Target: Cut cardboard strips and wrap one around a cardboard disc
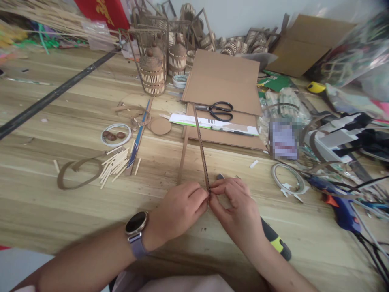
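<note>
My left hand (186, 202) and my right hand (235, 205) meet at the near end of a thin brown cardboard strip (201, 142). Both hands pinch that end, fingertips touching, and the strip runs away from me toward the scissors. A second brown strip (182, 156) lies flat on the table to its left. Under my right hand and wrist is a utility knife with a black and yellow-green handle (275, 237), partly hidden. Black-handled scissors (220, 111) rest on cardboard sheets (225, 81), above a white and green strip (194, 120) with a pen on it.
Left of my hands lie small wooden sticks (114, 166), a blue ruler (139, 138), a tape roll (116, 135) and cardboard discs (160, 126). A glue gun (337, 200) and another tape roll (287, 178) are at right. Small stick-covered baskets (152, 75) stand behind.
</note>
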